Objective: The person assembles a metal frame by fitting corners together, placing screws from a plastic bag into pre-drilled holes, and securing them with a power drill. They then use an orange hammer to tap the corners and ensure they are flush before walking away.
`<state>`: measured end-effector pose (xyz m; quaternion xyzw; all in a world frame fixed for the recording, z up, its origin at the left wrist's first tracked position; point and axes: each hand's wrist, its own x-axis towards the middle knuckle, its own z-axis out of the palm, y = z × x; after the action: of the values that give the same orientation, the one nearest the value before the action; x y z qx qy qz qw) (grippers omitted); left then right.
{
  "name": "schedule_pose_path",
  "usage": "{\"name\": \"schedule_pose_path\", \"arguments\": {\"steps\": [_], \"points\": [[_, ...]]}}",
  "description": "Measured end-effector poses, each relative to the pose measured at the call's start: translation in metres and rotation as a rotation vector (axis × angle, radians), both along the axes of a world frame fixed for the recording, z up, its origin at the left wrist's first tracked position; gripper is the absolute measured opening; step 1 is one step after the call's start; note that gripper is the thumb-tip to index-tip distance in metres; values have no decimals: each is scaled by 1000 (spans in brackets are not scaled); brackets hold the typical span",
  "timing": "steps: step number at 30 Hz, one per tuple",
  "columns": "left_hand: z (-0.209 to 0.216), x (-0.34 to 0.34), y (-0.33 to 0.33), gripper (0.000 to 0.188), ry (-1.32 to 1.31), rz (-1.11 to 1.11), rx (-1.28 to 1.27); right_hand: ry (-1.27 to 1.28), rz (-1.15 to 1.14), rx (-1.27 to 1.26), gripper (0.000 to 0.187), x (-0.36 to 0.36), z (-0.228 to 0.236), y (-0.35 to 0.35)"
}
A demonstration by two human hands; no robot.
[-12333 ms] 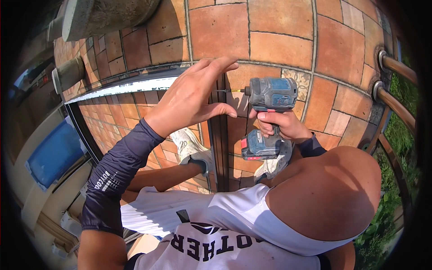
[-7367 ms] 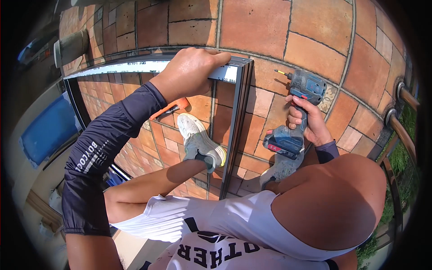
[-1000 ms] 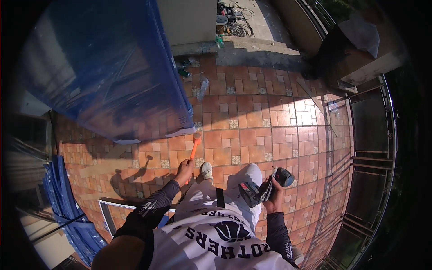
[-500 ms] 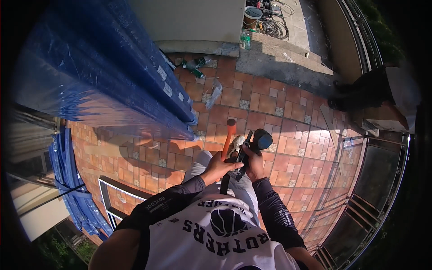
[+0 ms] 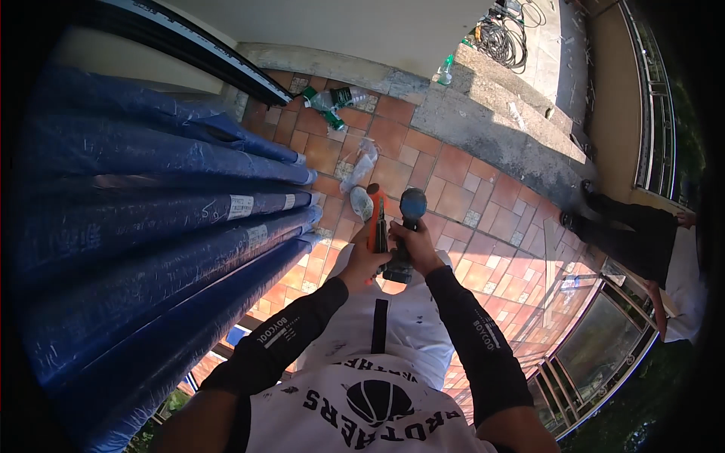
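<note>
Side by side in front of my body, both hands are closed on tools. My left hand [image 5: 366,263] wraps round an orange-handled tool [image 5: 374,215] with black parts; its exact kind cannot be made out. My right hand [image 5: 419,245] grips a cordless drill [image 5: 413,205] by its handle. The drill's round, blue-black body points away from me, and its black battery base [image 5: 397,272] is close to my left hand. Fingers of both hands partly hide the tools where they come together. Below lie my white trousers [image 5: 414,317], with a dark strap down the middle.
Long blue film-wrapped bundles [image 5: 257,204] fill the left side. Green plastic bottles [image 5: 328,106] and a clear plastic bag [image 5: 359,166] lie on the tiled floor [image 5: 453,198] ahead. At right stands another person [image 5: 630,234] near a railing. Coiled cables [image 5: 502,41] lie beyond a concrete step.
My view has swung toward the left, so the blue bundles appear larger. The drill now points straight ahead, and the orange-handled tool has drawn closer beside it.
</note>
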<state>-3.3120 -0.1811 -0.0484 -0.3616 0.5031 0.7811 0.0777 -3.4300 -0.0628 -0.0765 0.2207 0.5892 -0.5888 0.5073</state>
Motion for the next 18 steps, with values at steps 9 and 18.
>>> {"name": "schedule_pose_path", "arguments": {"steps": [9,18], "points": [[-292,-48,-71,27,-634,230,-3,194,322,285,49,-137,-307,-63],[-549,-81,-154,45,-885,565,-638,556,779,141,68,-198,-521,-189]]}}
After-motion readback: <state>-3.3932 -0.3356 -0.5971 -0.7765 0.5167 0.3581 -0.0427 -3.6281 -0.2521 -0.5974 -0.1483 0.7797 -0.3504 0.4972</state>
